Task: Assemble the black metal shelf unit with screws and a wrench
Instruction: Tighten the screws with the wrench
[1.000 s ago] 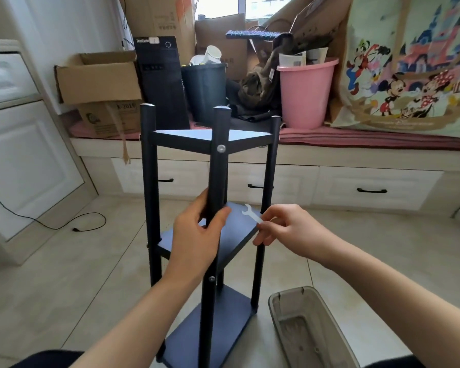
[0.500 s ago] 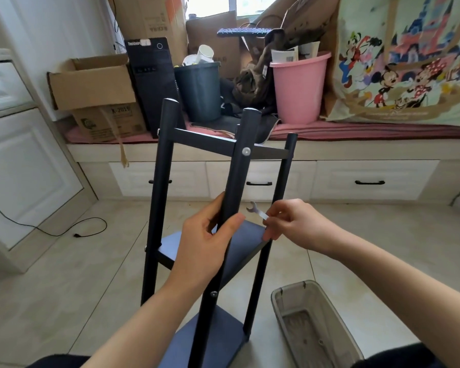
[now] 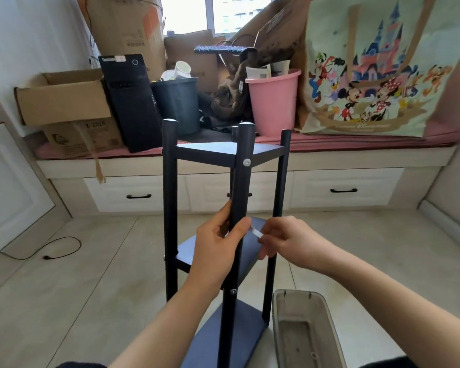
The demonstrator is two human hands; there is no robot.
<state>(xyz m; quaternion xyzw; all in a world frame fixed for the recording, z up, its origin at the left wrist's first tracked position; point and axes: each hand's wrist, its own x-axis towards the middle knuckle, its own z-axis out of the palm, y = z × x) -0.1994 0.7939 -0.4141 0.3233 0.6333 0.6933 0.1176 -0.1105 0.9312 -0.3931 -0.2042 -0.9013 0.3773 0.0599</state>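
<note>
The tiled floor (image 3: 91,288) fills the lower half of the view, and across the top, from nine to three o'clock, runs a window bench (image 3: 329,166) with white drawers and a pink cushion, loaded with clutter. On the bench at two o'clock leans a large cartoon-print tote bag (image 3: 377,75); at ten o'clock sits an open cardboard box (image 3: 64,102), with a black computer tower (image 3: 133,102), a dark bin (image 3: 178,104) and a pink bucket (image 3: 274,102) ranged toward twelve o'clock. The black metal shelf unit (image 3: 170,208) stands upright on the floor at the centre, three tiers between its posts, a silver screw (image 3: 246,162) showing at the top tier on the nearest post and another lower on that post. At five o'clock, just beside the unit's base, lies a grey plastic tray (image 3: 303,330). The left hand (image 3: 218,248) grips the nearest post at mid-height, fingers and thumb curled round it. The right hand (image 3: 290,240), just to the right of that post, pinches a small silver wrench (image 3: 255,231) between thumb and fingertips; the wrench is blurred and its head meets the left thumb's tip, so its contact with the post cannot be told.
</note>
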